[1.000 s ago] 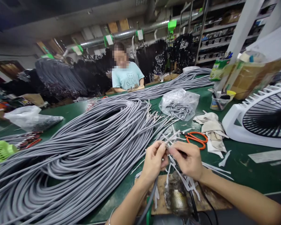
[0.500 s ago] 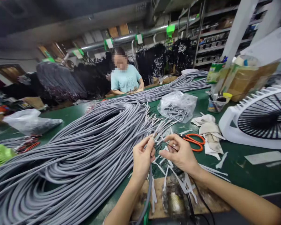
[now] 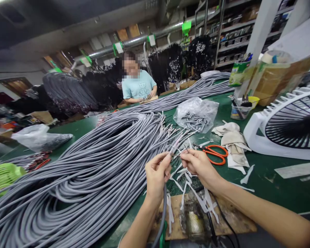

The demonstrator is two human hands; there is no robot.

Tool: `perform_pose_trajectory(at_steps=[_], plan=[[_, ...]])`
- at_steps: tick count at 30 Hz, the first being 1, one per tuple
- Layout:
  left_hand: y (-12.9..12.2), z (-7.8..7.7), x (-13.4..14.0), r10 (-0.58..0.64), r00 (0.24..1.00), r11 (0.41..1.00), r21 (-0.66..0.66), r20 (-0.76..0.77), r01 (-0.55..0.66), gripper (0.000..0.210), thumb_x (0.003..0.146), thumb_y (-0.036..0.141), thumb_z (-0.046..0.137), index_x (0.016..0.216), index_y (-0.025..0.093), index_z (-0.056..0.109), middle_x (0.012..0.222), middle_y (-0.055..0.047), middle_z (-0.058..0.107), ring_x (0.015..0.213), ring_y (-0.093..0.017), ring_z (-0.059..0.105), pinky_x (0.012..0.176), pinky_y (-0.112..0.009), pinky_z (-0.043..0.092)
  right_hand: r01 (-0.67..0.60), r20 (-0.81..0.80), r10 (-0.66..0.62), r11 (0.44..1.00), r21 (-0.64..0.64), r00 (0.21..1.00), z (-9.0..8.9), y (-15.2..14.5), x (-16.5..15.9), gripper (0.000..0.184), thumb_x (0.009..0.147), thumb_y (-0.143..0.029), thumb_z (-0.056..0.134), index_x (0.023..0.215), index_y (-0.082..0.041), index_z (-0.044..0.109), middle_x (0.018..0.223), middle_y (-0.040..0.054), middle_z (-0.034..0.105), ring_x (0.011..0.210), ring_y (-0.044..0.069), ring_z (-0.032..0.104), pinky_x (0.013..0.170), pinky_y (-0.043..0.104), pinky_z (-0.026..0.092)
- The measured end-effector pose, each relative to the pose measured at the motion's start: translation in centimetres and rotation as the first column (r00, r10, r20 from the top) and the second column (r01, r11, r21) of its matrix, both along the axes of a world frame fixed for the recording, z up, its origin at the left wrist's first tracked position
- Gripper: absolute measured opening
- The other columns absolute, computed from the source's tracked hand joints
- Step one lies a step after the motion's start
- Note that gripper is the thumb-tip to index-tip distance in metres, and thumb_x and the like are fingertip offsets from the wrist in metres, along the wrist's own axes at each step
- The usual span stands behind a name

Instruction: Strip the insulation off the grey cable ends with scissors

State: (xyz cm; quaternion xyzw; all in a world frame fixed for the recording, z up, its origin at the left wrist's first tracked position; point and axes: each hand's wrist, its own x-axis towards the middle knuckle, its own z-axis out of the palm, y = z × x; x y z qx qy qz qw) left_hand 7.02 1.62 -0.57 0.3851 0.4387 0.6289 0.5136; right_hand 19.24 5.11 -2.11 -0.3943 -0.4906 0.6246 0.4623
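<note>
Grips in left hand (image 3: 157,168), near its end, a gray cable (image 3: 164,204) trailing down below that hand. Pinches with right hand (image 3: 195,162) just beside; can't tell on what. Left of hands: coiled cable bundle (image 3: 100,165) on tabletop (image 3: 271,193); right: orange-handled tool (image 3: 214,147).

Fan (image 3: 286,127) partly beyond right edge

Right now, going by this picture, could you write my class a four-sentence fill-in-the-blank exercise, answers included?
The left hand grips a thick cable coloured ____.
The scissors have ____ handles.
The surface of the table is ____.
Across it, a person wears a shirt printed with a ____.

Missing words: grey; orange; green; bear.
</note>
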Motion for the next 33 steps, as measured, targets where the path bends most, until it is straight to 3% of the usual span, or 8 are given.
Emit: perform_pose_trajectory(at_steps=[5,9,11,13,15,18,28,33], plan=[[0.0,0.1,-0.1,-0.152,0.984,0.988,-0.009,0.093,0.154,0.022,0.071,0.03,0.063,0.083,0.012,0.061,0.05,0.004,0.041,0.039,-0.003,0.03,0.028,-0.009,0.023,-0.032,0.036,0.034,0.998,-0.057,0.999,-0.5,0.5,-0.3,0.025,0.07,-0.029,0.05,0.049,-0.016,0.046,0.036,-0.0082,0.035,0.028,0.001,0.017,0.032,0.019,0.012],[-0.2,0.5,0.2,-0.223,0.96,0.972,-0.031,0.171,0.231,0.021,0.072,0.029,0.062,0.084,0.013,0.057,0.057,0.003,0.045,0.04,-0.002,0.029,0.027,-0.008,0.025,0.063,0.109,-0.062,0.998,-0.008,0.992,-0.4,0.5,0.2,0.017,0.074,-0.032,0.05,0.067,-0.017,0.049,0.043,-0.0088,0.038,0.033,0.004,0.024,0.035,0.019,0.016],[-0.2,0.7,0.3,-0.229,0.948,0.969,-0.042,0.222,0.244,0.02,0.071,0.028,0.062,0.081,0.013,0.055,0.066,0.0,0.05,0.041,-0.001,0.03,0.026,-0.007,0.023,0.2,0.17,-0.224,0.968,0.15,0.96,-0.2,0.2,0.8,0.018,0.076,-0.036,0.051,0.08,-0.018,0.049,0.046,-0.0092,0.037,0.038,0.006,0.029,0.038,0.019,0.022],[-0.2,0.7,0.3,-0.219,0.939,0.969,-0.057,0.265,0.242,0.019,0.07,0.026,0.064,0.079,0.012,0.055,0.067,0.001,0.049,0.042,-0.001,0.031,0.027,-0.006,0.022,0.269,0.216,-0.364,0.889,0.37,0.906,0.2,-0.4,1.3,0.018,0.08,-0.037,0.048,0.084,-0.019,0.049,0.052,-0.0071,0.04,0.046,0.008,0.037,0.045,0.02,0.029],[-0.1,0.6,0.1,-0.21,0.936,0.967,-0.082,0.282,0.241,0.02,0.069,0.024,0.066,0.08,0.01,0.057,0.063,0.002,0.046,0.042,0.0,0.031,0.028,-0.005,0.022,0.19,0.275,-0.394,0.81,0.554,0.877,0.4,-1.1,1.6,0.018,0.086,-0.032,0.042,0.077,-0.018,0.051,0.059,-0.0039,0.045,0.054,0.009,0.042,0.054,0.021,0.033],[0.1,0.4,-0.1,-0.198,0.946,0.969,-0.097,0.258,0.229,0.021,0.068,0.025,0.067,0.079,0.009,0.06,0.061,0.002,0.046,0.041,0.0,0.032,0.027,-0.005,0.023,0.013,0.376,-0.363,0.734,0.679,0.853,0.5,-1.9,1.5,0.025,0.088,-0.024,0.04,0.066,-0.017,0.049,0.062,-0.0021,0.049,0.057,0.009,0.044,0.058,0.022,0.032],[0.2,0.0,0.0,-0.166,0.971,0.976,-0.113,0.172,0.187,0.023,0.066,0.029,0.069,0.073,0.009,0.06,0.057,0.003,0.047,0.038,0.001,0.033,0.026,-0.005,0.024,-0.04,0.416,-0.353,0.721,0.691,0.838,0.2,-1.8,1.4,0.025,0.087,-0.022,0.041,0.065,-0.017,0.05,0.058,-0.0019,0.05,0.052,0.009,0.043,0.054,0.021,0.031],[0.0,0.1,0.1,-0.167,0.975,0.975,-0.122,0.144,0.185,0.024,0.065,0.031,0.069,0.072,0.01,0.058,0.057,0.003,0.047,0.037,0.001,0.032,0.026,-0.006,0.023,-0.077,0.461,-0.311,0.756,0.65,0.831,0.3,-1.8,1.4,0.026,0.088,-0.025,0.038,0.068,-0.018,0.052,0.062,0.0,0.054,0.054,0.011,0.047,0.055,0.022,0.033]])
